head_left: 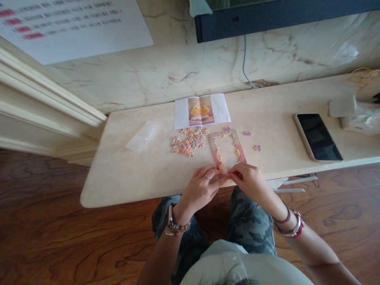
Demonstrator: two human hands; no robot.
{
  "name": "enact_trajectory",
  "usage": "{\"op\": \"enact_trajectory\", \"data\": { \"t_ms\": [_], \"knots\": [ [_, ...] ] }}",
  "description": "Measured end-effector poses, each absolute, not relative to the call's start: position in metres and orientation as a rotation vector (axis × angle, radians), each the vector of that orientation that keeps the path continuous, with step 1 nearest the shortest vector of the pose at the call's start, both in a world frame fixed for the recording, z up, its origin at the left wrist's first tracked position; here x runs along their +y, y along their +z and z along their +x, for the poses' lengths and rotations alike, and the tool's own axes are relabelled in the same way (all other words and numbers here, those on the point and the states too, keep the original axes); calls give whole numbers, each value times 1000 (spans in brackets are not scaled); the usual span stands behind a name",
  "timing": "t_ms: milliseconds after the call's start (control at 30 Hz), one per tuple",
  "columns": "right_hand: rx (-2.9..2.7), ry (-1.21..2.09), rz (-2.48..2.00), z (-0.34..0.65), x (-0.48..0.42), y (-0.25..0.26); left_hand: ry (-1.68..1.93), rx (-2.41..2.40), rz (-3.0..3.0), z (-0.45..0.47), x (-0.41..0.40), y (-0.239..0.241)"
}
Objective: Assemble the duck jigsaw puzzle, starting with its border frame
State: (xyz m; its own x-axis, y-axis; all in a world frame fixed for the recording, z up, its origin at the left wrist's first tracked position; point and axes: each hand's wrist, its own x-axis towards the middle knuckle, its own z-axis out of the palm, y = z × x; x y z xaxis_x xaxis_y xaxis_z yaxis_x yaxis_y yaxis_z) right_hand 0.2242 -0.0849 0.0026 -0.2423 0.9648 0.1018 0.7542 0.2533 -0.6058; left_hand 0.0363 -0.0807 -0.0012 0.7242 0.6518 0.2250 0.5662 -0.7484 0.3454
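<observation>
A partly built jigsaw puzzle (213, 144) lies near the table's front edge, its pink border pieces joined around an open middle. My left hand (204, 184) rests at its lower left corner, fingers stretched out and touching the border. At the bottom edge my right hand (246, 176) is closed in a pinch on a small puzzle piece, mostly hidden by the fingertips. Left of the border sits a pile of loose puzzle pieces (190, 141). A few purple pieces (247, 133) lie apart on the right. Behind the puzzle is a printed reference picture (202, 110) of a yellow figure.
A clear plastic bag (143, 136) lies on the left of the table (118, 170). A phone or tablet (318, 136) lies to the right, with plastic-wrapped packets (360, 118) beyond it. A cable (244, 63) hangs against the marble wall below a dark screen (267, 23).
</observation>
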Motion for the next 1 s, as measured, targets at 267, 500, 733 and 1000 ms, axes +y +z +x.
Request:
{"op": "enact_trajectory", "data": {
  "t_ms": [267,500,733,1000],
  "knots": [
    [-2086,603,-1581,222,-84,0,475,969,2666,38,-80,-4],
    [-1917,515,-1576,254,-82,7,505,992,2649,41,-79,-4],
    [-2002,298,-1665,322,-43,3,601,1035,2652,51,-77,-2],
    [-2093,435,-1611,323,-32,-3,677,1116,2673,52,-75,0]
  ]
}}
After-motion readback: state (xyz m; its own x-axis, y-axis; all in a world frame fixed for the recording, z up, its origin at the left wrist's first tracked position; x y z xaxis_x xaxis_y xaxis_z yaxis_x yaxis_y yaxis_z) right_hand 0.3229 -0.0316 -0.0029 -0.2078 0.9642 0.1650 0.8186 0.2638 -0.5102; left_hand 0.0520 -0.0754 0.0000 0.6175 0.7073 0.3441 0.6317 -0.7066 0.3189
